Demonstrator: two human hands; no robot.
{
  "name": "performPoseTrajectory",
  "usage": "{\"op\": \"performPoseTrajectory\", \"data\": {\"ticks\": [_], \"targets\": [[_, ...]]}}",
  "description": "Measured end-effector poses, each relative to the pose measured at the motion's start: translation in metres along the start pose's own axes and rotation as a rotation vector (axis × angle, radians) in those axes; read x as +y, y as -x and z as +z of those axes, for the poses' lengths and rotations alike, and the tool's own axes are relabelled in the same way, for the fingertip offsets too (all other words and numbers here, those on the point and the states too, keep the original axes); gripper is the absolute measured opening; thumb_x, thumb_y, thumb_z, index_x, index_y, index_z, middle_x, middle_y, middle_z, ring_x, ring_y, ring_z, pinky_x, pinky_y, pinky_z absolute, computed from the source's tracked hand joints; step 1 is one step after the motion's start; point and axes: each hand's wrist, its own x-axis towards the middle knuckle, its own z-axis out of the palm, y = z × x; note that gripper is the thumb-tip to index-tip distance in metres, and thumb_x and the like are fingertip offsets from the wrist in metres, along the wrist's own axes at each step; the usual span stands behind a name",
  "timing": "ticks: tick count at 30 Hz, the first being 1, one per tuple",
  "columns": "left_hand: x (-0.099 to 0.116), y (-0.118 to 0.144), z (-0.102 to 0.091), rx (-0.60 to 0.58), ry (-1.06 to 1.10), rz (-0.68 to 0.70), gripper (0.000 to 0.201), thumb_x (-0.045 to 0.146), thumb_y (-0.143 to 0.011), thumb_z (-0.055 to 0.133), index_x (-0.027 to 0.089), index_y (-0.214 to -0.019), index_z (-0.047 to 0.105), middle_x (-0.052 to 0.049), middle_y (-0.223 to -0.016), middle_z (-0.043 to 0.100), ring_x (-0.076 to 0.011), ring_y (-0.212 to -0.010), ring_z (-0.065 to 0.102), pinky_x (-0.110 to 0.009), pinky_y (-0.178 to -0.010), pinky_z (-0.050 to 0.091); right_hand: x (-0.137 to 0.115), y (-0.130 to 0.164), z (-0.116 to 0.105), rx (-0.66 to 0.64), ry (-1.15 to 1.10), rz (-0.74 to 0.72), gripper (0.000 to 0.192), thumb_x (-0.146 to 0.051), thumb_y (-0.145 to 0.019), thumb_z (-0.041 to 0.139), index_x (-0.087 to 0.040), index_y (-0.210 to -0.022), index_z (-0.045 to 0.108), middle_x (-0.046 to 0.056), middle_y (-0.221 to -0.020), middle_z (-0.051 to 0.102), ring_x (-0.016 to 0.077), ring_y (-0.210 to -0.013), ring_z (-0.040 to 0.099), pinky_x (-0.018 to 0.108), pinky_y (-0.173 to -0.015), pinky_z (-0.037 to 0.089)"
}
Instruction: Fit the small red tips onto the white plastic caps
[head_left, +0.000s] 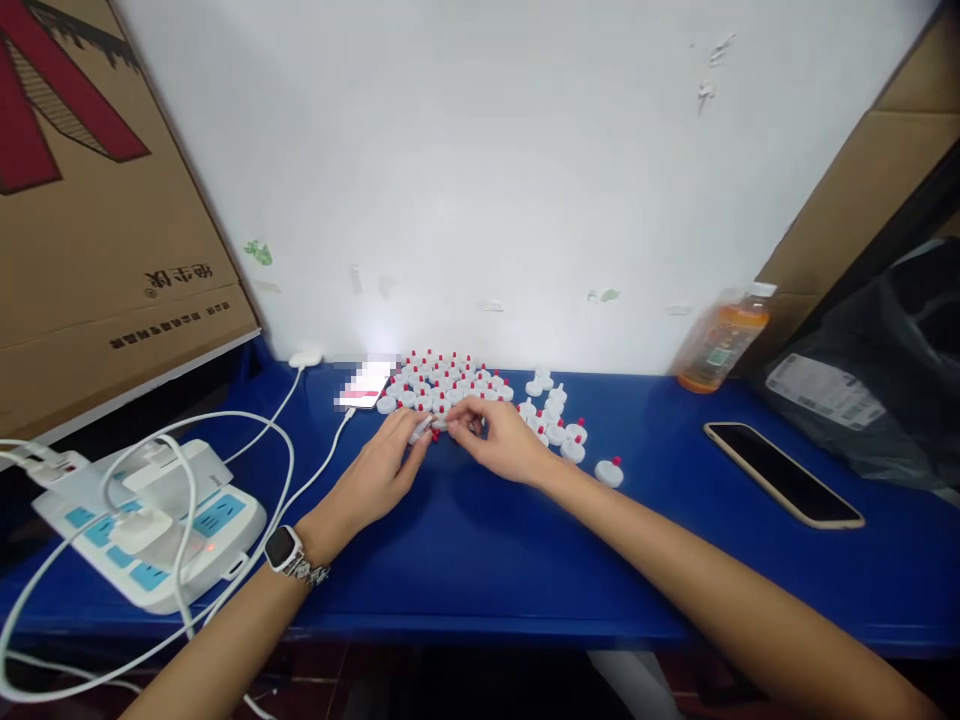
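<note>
My left hand (381,468), with a watch (283,550) on its wrist, pinches a white cap (421,430) between thumb and fingers. The cap is tilted. Just to its right, my right hand (501,438) has thumb and fingertips closed together; whatever they hold is too small to make out. Small red tips (435,435) show beside the left thumb. Behind both hands stands a cluster of white caps with red tips (450,378). More white caps (574,450) lie right of my right hand, some with red tips and some plain.
A lit phone (367,383) on a cable lies left of the cluster. At left, a power strip (165,540) carries looping white cables. To the right are an orange drink bottle (724,340), a dark phone (784,475) and a dark plastic bag (885,360). A white wall (480,180) rises behind the blue table (480,560).
</note>
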Motion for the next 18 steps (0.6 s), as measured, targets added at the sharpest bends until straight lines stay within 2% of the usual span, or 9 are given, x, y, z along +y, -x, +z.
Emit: {"op": "performPoseTrajectory", "data": {"ticks": [3,5,12,14,18], "targets": [[-0.006,0.005,0.001,-0.028,0.045,-0.05,0.028,0.036,-0.104,0.037,0.019,-0.12,0.052,-0.01,-0.112,0.059,-0.0228,-0.106,0.058,-0.04,-0.097,0.046,0.009,0.004,0.006,-0.086,0.333,-0.107,0.008,-0.017,-0.088,0.062,-0.016,-0.093,0.069,0.005,-0.084,0.067,0.0184,-0.085,0.061,0.033,-0.082,0.044],[-0.005,0.004,0.003,-0.054,0.069,-0.052,0.028,0.038,-0.105,0.036,0.02,-0.12,0.051,-0.009,-0.112,0.059,-0.0223,-0.106,0.058,-0.039,-0.097,0.046,0.014,0.006,0.009,-0.119,0.427,-0.117,0.011,-0.017,-0.089,0.062,-0.016,-0.098,0.068,0.007,-0.09,0.067,0.0206,-0.091,0.061,0.035,-0.087,0.044],[0.007,0.007,0.003,-0.124,0.024,-0.053,0.026,0.037,-0.105,0.032,0.021,-0.11,0.053,-0.007,-0.103,0.061,-0.0211,-0.094,0.061,-0.038,-0.086,0.05,0.021,0.009,0.013,-0.11,0.372,-0.08,0.009,-0.01,-0.089,0.059,-0.017,-0.086,0.065,0.005,-0.083,0.065,0.0184,-0.084,0.06,0.03,-0.08,0.046],[0.007,0.009,0.004,-0.12,0.005,-0.036,0.022,0.036,-0.103,0.038,0.022,-0.112,0.052,-0.007,-0.104,0.062,-0.0215,-0.094,0.062,-0.037,-0.084,0.051,0.024,0.011,0.012,-0.079,0.355,-0.072,0.006,-0.014,-0.088,0.062,-0.017,-0.092,0.065,0.005,-0.086,0.065,0.0184,-0.083,0.06,0.031,-0.079,0.046],[0.005,0.011,0.009,-0.124,-0.01,-0.005,0.022,0.029,-0.101,0.04,0.022,-0.119,0.05,-0.008,-0.111,0.062,-0.022,-0.102,0.062,-0.037,-0.088,0.052,0.031,0.015,0.009,-0.053,0.311,-0.052,0.016,-0.017,-0.089,0.063,-0.017,-0.105,0.064,0.005,-0.088,0.065,0.0191,-0.087,0.062,0.032,-0.082,0.047]]}}
